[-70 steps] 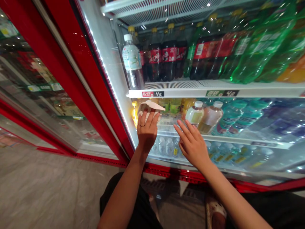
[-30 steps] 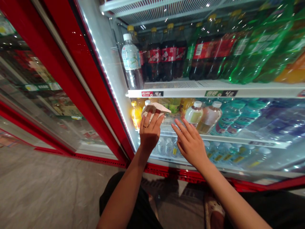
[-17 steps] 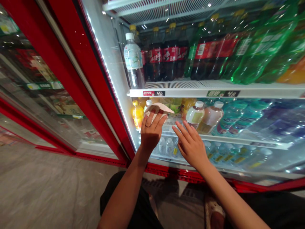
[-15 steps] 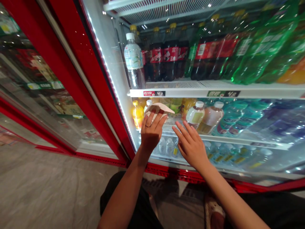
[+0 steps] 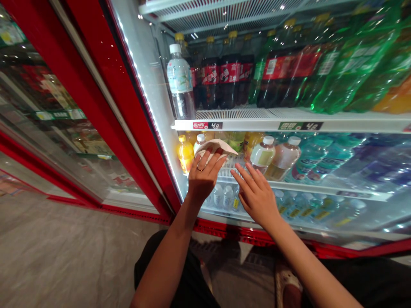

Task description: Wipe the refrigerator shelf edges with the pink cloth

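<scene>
My left hand (image 5: 203, 177), a ring on one finger, has a white cloth (image 5: 218, 146) under its fingers, with one corner sticking out to the right. It is held at the front of the middle shelf (image 5: 316, 188) of a drinks fridge. To its left is a yellow juice bottle (image 5: 185, 153), with a white-capped bottle (image 5: 199, 142) partly behind the cloth. My right hand (image 5: 257, 194) is open and holds nothing, its fingers stretched towards the shelf. Closest to those fingers is a white-capped bottle with a pale label (image 5: 262, 155); whether they touch the shelf edge I cannot tell.
Above, cola bottles (image 5: 229, 72) and green bottles (image 5: 353, 64) stand on the upper shelf (image 5: 244, 124). Small water bottles (image 5: 292, 207) line the bottom level. A red door frame (image 5: 128, 107) runs down the left. Grey floor (image 5: 64, 252) lies below.
The cloth's free corner has shifted slightly right and down as my left hand moved a little. My right hand stays almost where it was.
</scene>
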Tool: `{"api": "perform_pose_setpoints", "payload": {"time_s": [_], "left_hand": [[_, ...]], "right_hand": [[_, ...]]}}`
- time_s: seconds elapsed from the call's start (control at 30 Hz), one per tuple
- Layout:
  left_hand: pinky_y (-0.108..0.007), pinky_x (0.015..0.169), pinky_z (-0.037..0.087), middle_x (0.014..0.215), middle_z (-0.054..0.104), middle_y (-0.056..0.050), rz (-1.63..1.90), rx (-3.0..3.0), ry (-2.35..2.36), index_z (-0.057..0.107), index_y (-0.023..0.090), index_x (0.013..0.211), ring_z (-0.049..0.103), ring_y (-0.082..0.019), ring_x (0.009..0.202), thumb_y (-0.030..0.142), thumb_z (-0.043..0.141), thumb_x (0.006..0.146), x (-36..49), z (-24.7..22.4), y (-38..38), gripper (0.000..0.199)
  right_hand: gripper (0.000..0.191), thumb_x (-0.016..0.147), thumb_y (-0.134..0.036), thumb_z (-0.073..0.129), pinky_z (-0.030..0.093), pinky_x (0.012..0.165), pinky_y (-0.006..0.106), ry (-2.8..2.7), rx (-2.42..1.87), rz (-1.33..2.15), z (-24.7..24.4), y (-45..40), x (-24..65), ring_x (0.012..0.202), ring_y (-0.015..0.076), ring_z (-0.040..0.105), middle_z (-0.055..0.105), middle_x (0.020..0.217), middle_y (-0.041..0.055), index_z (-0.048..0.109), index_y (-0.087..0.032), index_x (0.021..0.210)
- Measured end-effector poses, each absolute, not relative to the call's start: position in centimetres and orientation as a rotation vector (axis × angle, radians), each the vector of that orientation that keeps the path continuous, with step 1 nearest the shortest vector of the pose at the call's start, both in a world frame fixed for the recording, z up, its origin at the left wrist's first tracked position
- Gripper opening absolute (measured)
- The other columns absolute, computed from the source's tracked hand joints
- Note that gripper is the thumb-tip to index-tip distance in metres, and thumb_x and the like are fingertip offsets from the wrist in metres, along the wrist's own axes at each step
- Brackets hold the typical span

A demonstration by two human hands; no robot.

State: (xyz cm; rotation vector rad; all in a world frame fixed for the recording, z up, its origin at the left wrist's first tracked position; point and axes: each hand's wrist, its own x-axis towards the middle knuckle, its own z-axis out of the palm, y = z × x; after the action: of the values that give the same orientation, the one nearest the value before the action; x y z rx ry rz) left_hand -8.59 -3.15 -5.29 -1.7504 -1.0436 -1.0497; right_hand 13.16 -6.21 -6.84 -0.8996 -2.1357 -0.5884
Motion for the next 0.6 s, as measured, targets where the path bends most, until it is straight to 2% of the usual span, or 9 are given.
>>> {"api": "perform_pose_setpoints", "payload": {"time_s": [0.17, 0.37, 0.6], "left_hand": [[-0.050, 0.136, 0.035, 0.152, 0.070, -0.009, -1.160, -1.725, -1.190, 0.064, 0.023, 0.153, 0.058, -0.026, 0.151, 0.004, 0.057, 0.099, -7.9, -5.4, -3.2, 0.057], [-0.046, 0.134, 0.039, 0.143, 0.076, -0.005, -1.016, -1.776, -1.027, 0.069, 0.027, 0.147, 0.066, -0.024, 0.142, 0.006, 0.062, 0.098, -7.9, -5.2, -3.1, 0.054], [-0.052, 0.134, 0.038, 0.153, 0.069, -0.012, -1.208, -1.628, -1.288, 0.065, 0.017, 0.151, 0.051, -0.029, 0.156, 0.003, 0.054, 0.097, -7.0, -5.1, -3.4, 0.056]], "right_hand": [[0.091, 0.100, -0.010, 0.055, 0.042, 0.131, 0.051, -2.146, -0.896, -0.581, -6.6, -6.3, 13.4, 0.167, 0.0262, 0.031, 0.044, 0.174, 0.0039, 0.008, -0.026, 0.176], [0.091, 0.101, -0.009, 0.054, 0.042, 0.131, 0.052, -2.128, -0.893, -0.575, -6.4, -6.5, 13.5, 0.167, 0.0262, 0.033, 0.046, 0.173, 0.0035, 0.007, -0.028, 0.176], [0.091, 0.100, -0.009, 0.054, 0.041, 0.131, 0.052, -2.131, -0.899, -0.575, -6.3, -6.6, 13.8, 0.168, 0.0258, 0.029, 0.045, 0.174, 0.0038, 0.008, -0.027, 0.176]]}}
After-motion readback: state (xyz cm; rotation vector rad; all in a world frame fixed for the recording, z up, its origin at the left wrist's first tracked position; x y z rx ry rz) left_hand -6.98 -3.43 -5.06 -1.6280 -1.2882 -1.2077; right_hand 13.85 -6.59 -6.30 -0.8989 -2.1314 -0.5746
